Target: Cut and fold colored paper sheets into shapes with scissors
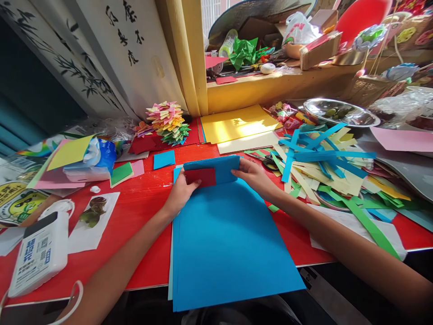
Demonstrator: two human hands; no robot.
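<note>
My left hand (pixel 182 193) grips the left end of a folded blue paper strip (pixel 226 170), its thumb pressing a small dark red paper rectangle (pixel 205 177) against the strip's near face. At the strip's right end, my right hand (pixel 250 175) pinches the paper between thumb and fingers. The strip is raised at the far end of a stack of large blue sheets (pixel 230 243). That stack lies on the red table and reaches past its near edge. A paler sheet shows along the stack's left side.
Cut paper strips (pixel 324 162) and scissors (pixel 269 162) lie to the right. Yellow sheets (pixel 237 124) and a folded-paper ornament (pixel 169 122) stand behind. On the left are a small blue square (pixel 164 160), a tissue pack (pixel 91 162) and a white device (pixel 40 250).
</note>
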